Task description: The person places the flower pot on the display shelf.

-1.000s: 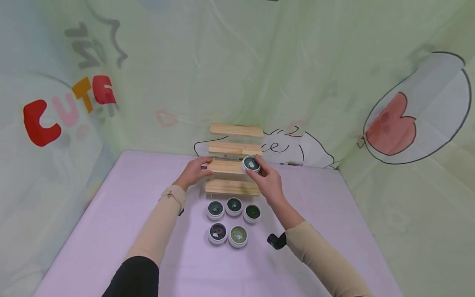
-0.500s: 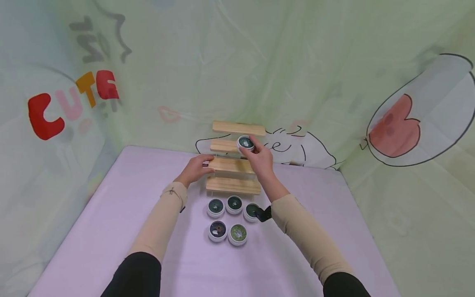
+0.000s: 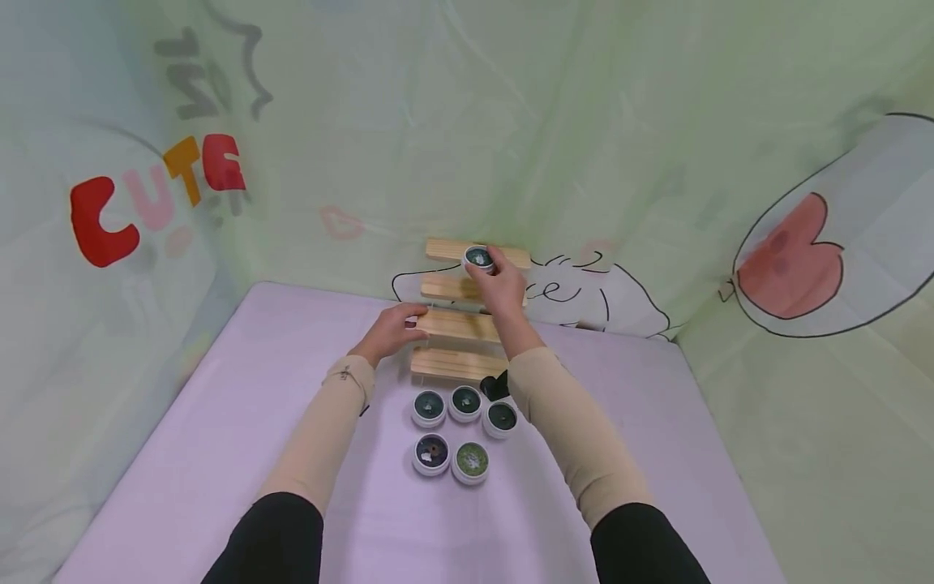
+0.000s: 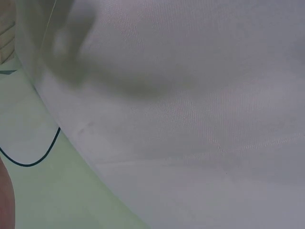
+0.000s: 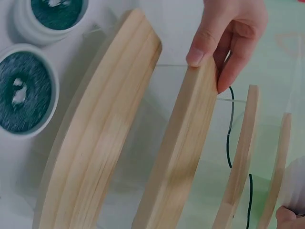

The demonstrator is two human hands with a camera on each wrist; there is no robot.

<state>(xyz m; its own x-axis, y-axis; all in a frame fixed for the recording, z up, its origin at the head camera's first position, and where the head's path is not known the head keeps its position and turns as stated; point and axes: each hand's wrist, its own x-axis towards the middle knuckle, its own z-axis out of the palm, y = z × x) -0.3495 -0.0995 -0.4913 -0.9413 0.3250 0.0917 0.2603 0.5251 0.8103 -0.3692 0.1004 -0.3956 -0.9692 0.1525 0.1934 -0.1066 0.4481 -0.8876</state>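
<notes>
While my left hand (image 3: 394, 328) pinches the end of the second-lowest wooden slat (image 3: 458, 324), my right hand (image 3: 503, 285) grips a green-topped white jar (image 3: 478, 258) at the topmost slat (image 3: 443, 249), contact unclear, in what looks like shelving, calling for a level, gentle set-down.

The right wrist view crops the right hand (image 5: 289, 218) — and its jar (image 5: 296, 188).
</notes>
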